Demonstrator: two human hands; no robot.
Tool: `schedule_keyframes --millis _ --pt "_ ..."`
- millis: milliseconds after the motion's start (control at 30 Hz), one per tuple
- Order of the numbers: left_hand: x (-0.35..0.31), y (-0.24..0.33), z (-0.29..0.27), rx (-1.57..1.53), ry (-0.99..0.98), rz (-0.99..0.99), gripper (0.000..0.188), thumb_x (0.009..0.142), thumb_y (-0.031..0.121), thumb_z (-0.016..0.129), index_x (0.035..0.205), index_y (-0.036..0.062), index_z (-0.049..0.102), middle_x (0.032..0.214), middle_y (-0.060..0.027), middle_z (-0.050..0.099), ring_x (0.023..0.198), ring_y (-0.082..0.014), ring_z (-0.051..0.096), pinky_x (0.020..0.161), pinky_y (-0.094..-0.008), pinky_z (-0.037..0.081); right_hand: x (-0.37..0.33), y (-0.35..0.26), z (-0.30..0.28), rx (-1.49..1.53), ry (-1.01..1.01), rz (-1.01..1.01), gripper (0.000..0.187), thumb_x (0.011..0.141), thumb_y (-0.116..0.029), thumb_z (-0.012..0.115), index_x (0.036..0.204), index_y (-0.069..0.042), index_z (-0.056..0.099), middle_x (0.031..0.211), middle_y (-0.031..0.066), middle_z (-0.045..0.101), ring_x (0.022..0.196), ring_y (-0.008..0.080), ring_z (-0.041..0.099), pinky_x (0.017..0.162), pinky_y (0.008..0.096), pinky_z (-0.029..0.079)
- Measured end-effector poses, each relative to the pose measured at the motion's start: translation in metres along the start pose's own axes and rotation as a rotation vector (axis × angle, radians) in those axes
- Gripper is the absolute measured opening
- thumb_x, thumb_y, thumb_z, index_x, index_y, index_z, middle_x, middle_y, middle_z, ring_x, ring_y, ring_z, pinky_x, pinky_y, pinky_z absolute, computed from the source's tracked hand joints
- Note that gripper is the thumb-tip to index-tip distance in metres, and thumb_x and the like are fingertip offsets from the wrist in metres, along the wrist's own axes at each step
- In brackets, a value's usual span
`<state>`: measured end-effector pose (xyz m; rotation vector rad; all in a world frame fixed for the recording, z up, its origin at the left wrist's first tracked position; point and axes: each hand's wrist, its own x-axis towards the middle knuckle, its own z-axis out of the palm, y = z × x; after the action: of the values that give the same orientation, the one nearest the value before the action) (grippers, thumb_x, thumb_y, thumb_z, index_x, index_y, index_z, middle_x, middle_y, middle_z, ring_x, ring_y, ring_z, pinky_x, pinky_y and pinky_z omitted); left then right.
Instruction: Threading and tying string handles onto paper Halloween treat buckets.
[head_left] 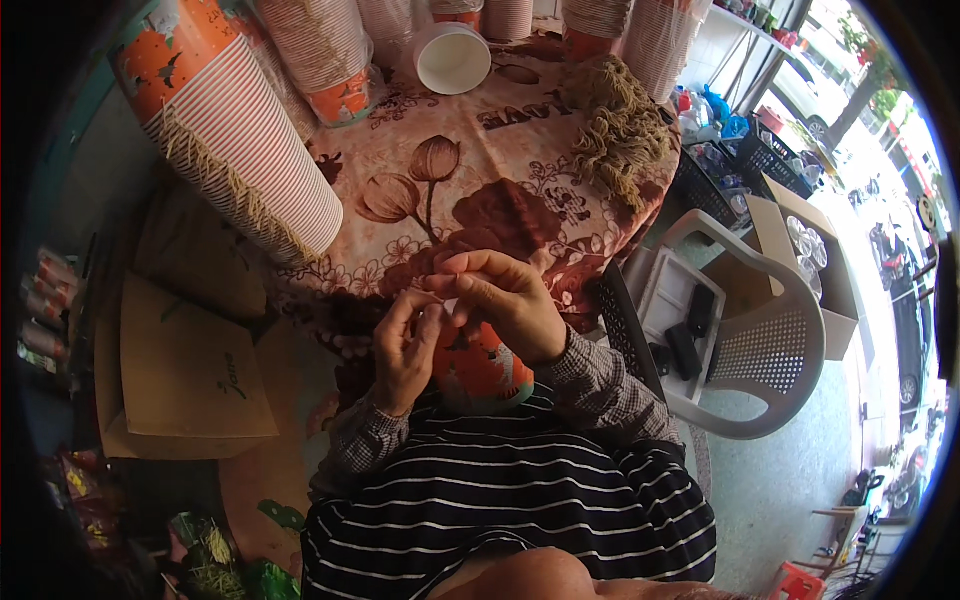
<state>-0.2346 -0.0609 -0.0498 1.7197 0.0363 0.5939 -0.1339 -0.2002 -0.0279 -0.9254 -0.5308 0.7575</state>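
Left hand (405,345) and right hand (508,300) were raised close together before the body, fingers curled inward and thumbs near the fingertips. A pale scrap (449,306) showed between them; it was too small to tell which hand, if either, was pinching it. Such a fingertip posture seemed suited to something slight that a whole fist would have covered.

Just beneath the hands was an orange cup (485,375), its lower part against the striped clothing (500,480). Nestled there, it was probably steadied by the body, leaving both hands for finer work. Its upper end was hidden behind them.

On the flower-patterned worktop (490,150), a tan bundle of string (625,130) lay loose near the right edge, likely for easy reach by the right hand. A tipped cup (455,60) lay on its side toward the back. At the left, a tall stack of cups (235,140) had string along its side, nested presumably to save room. Farther right, a plastic chair (765,360) bore a white tray (652,298), apparently serving as a spare shelf.
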Motion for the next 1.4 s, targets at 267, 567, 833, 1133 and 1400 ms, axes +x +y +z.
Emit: schedule_keyframes --millis 267,567,833,1133,1400 --pt "0.002 0.006 -0.013 0.034 -0.079 -0.004 0.013 0.096 0.013 0.053 0.089 0.0020 0.054 0.079 0.0004 0.051 0.068 -0.0058 0.043 0.062 -0.0218 0.038 -0.004 0.007 -0.011 -0.618 0.040 -0.294 0.019 0.092 -0.001 0.056 0.111 0.001 0.060 0.093 0.0048 0.066 0.074 0.0071 0.060 0.066 0.0212 0.050" --pt "0.001 0.008 -0.019 0.228 -0.106 0.050 0.011 0.093 0.012 0.058 0.091 0.0006 0.057 0.085 -0.0066 0.057 0.082 -0.0190 0.054 0.074 -0.0306 0.043 -0.008 0.000 0.003 -0.680 -0.102 -0.150 0.021 0.091 -0.006 0.060 0.112 -0.001 0.058 0.091 0.0033 0.064 0.075 0.0059 0.059 0.067 0.0219 0.051" --pt "0.004 0.008 -0.019 0.302 -0.140 0.115 0.013 0.094 0.013 0.057 0.090 0.0007 0.056 0.084 -0.0068 0.056 0.082 -0.0207 0.052 0.075 -0.0318 0.043 -0.005 0.009 -0.005 -0.676 -0.083 -0.211 0.014 0.090 -0.006 0.063 0.102 -0.001 0.061 0.081 0.0012 0.063 0.072 0.0046 0.058 0.063 0.0206 0.049" --pt "0.002 -0.004 -0.013 0.232 -0.082 0.095 0.020 0.097 0.016 0.054 0.084 0.0011 0.055 0.075 -0.0047 0.049 0.070 -0.0180 0.045 0.068 -0.0302 0.040 -0.005 0.009 -0.001 -0.741 -0.033 -0.272 0.009 0.087 -0.004 0.064 0.095 -0.001 0.062 0.084 0.0028 0.061 0.073 0.0086 0.059 0.062 0.0227 0.048" --pt "0.006 0.005 -0.010 0.329 -0.059 0.178 0.005 0.091 0.005 0.057 0.089 0.0009 0.054 0.081 -0.0071 0.055 0.080 -0.0200 0.054 0.073 -0.0308 0.043 -0.008 0.002 0.001 -0.905 -0.029 -0.397 0.015 0.081 -0.004 0.067 0.095 -0.003 0.063 0.086 0.0072 0.059 0.074 0.0183 0.062 0.064 0.0282 0.049"
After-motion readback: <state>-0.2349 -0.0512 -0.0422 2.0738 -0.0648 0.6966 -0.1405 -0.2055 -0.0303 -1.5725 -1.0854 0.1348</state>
